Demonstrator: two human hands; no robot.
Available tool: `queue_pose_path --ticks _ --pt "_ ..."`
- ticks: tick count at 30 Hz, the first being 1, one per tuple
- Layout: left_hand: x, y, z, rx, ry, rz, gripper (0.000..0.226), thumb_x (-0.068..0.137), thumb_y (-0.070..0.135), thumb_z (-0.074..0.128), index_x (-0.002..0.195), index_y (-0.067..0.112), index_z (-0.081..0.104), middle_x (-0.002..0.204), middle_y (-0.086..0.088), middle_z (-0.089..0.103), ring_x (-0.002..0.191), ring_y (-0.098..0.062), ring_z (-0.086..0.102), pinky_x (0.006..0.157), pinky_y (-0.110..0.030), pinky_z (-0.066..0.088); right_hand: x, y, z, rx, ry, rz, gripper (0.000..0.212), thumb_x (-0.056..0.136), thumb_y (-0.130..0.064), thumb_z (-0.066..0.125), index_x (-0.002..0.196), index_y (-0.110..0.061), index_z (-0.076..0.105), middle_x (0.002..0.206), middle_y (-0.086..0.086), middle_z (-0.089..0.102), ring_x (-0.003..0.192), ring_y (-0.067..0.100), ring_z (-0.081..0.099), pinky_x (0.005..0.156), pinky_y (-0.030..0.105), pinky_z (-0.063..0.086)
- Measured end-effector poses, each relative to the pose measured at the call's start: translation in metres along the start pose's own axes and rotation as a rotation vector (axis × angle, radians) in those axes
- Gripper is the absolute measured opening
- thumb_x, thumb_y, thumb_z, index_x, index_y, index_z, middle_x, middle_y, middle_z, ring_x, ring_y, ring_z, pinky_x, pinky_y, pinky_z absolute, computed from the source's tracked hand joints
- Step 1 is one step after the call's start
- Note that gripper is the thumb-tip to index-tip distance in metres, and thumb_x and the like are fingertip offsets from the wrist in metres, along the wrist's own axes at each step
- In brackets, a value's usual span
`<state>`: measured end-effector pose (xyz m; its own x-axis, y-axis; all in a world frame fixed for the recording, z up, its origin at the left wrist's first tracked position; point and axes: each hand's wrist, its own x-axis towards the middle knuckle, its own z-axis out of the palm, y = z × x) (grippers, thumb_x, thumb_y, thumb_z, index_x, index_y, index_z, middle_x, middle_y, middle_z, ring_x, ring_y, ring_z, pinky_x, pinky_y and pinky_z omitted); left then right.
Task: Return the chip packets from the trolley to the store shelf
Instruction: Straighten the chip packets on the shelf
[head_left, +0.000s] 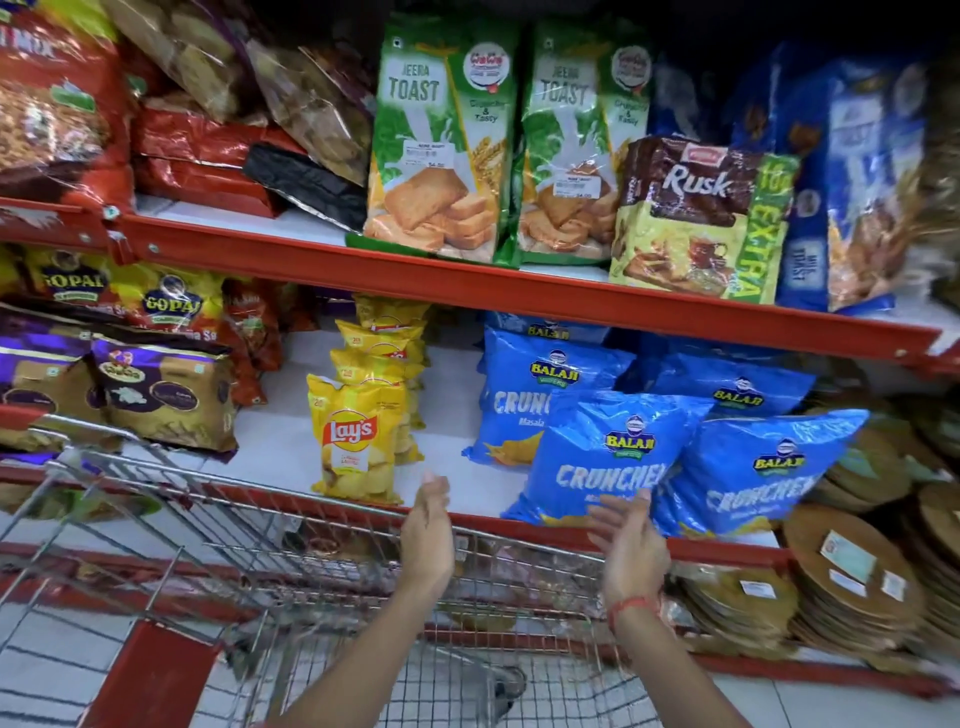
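Blue Balaji packets (605, 457) stand upright at the shelf (467, 291) edge; our left hand (427, 530) and right hand (631, 545) hover open, empty.

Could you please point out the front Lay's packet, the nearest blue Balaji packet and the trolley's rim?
front Lay's packet (355, 439), head view, on its red logo.
nearest blue Balaji packet (608, 457), head view, on its printed front.
trolley's rim (218, 480), head view, on the top wire.

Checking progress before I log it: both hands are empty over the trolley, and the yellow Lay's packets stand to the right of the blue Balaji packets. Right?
Not quite. In the head view the Lay's packets stand left of the Balaji packets. Both hands, left and right, are empty over the trolley.
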<state>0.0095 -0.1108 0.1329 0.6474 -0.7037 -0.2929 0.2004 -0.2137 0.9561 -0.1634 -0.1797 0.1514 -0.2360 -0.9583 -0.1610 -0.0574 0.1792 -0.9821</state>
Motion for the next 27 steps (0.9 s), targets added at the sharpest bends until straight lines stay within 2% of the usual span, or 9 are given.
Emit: queue_pose_path --ticks 3,6,11,17,18,20,23,25,27 --pt "-0.012 0.004 0.038 0.026 -0.163 -0.076 0.087 0.076 0.073 0.015 0.130 0.015 0.052 0.138 -0.008 0.054 0.129 -0.025 0.048 0.114 -0.045 0.028 0.033 0.004 -0.023 -0.120 0.078 -0.010 0.048 0.099 -0.043 0.028 0.109 -0.011 0.061 0.112 0.017 0.065 0.106 0.034 0.060 0.094 0.049 0.049" --pt "-0.019 0.007 0.067 0.043 -0.286 -0.114 0.103 0.063 0.084 0.011 0.139 0.022 0.041 0.148 -0.002 0.043 0.137 -0.021 0.038 0.119 -0.044 0.020 0.061 -0.001 -0.036 -0.180 -0.158 0.059 0.061 0.095 -0.057 0.019 0.135 -0.020 0.044 0.143 0.004 0.044 0.135 0.025 0.038 0.115 0.050 0.027" --pt "-0.020 0.017 0.087 0.009 -0.463 -0.079 0.092 0.060 0.085 0.006 0.132 0.041 0.043 0.133 0.017 0.048 0.131 -0.007 0.035 0.116 -0.039 0.016 0.066 -0.008 -0.033 -0.059 -0.377 0.145 0.053 0.090 -0.065 0.014 0.121 -0.035 0.045 0.134 -0.006 0.049 0.120 0.013 0.045 0.105 0.033 0.032" --pt "-0.002 0.023 0.064 0.019 -0.391 -0.051 0.104 0.057 0.088 0.004 0.139 0.032 0.036 0.127 0.016 0.047 0.128 -0.010 0.039 0.112 -0.036 0.020 0.044 -0.004 -0.014 -0.201 -0.402 0.193 0.086 0.073 -0.083 0.013 0.136 -0.032 0.042 0.152 0.006 0.036 0.138 0.027 0.033 0.116 0.048 0.023" --pt "0.003 0.023 0.058 0.019 -0.377 -0.052 0.107 0.057 0.090 0.005 0.140 0.029 0.036 0.126 0.015 0.047 0.125 -0.009 0.040 0.110 -0.035 0.022 0.041 -0.005 -0.011 -0.243 -0.382 0.205 0.097 0.073 -0.083 0.012 0.140 -0.020 0.041 0.151 0.012 0.037 0.137 0.032 0.035 0.114 0.050 0.024" --pt "0.011 0.021 0.049 0.013 -0.346 -0.062 0.089 0.077 0.077 0.003 0.141 0.025 0.035 0.125 0.014 0.048 0.122 -0.009 0.041 0.107 -0.031 0.024 0.038 -0.005 -0.004 -0.327 -0.362 0.219 0.104 0.076 -0.081 0.009 0.133 -0.001 0.042 0.142 0.022 0.043 0.129 0.039 0.042 0.110 0.055 0.028" --pt "0.016 0.019 0.040 0.015 -0.321 -0.032 0.061 0.092 0.054 0.002 0.138 0.032 0.036 0.118 0.021 0.049 0.109 -0.003 0.048 0.100 -0.026 0.030 0.034 -0.004 0.002 -0.421 -0.367 0.177 0.099 0.074 -0.084 0.006 0.104 -0.010 0.066 0.099 0.013 0.070 0.093 0.028 0.063 0.087 0.045 0.047" --pt "0.018 0.018 0.037 0.038 -0.303 -0.022 0.053 0.090 0.057 0.004 0.129 0.044 0.037 0.119 0.020 0.048 0.103 0.000 0.050 0.100 -0.028 0.029 0.033 -0.003 0.004 -0.453 -0.338 0.124 0.079 0.071 -0.086 0.006 0.059 -0.026 0.056 0.050 -0.006 0.052 0.054 0.016 0.048 0.054 0.030 0.037" --pt "0.019 0.017 0.035 0.074 -0.301 -0.019 0.060 0.082 0.066 0.005 0.128 0.046 0.038 0.121 0.019 0.048 0.107 -0.003 0.048 0.101 -0.031 0.025 0.032 -0.005 0.005 -0.455 -0.319 0.095 0.067 0.075 -0.083 0.010 0.043 -0.031 0.038 0.036 -0.011 0.037 0.045 0.014 0.037 0.048 0.028 0.024"
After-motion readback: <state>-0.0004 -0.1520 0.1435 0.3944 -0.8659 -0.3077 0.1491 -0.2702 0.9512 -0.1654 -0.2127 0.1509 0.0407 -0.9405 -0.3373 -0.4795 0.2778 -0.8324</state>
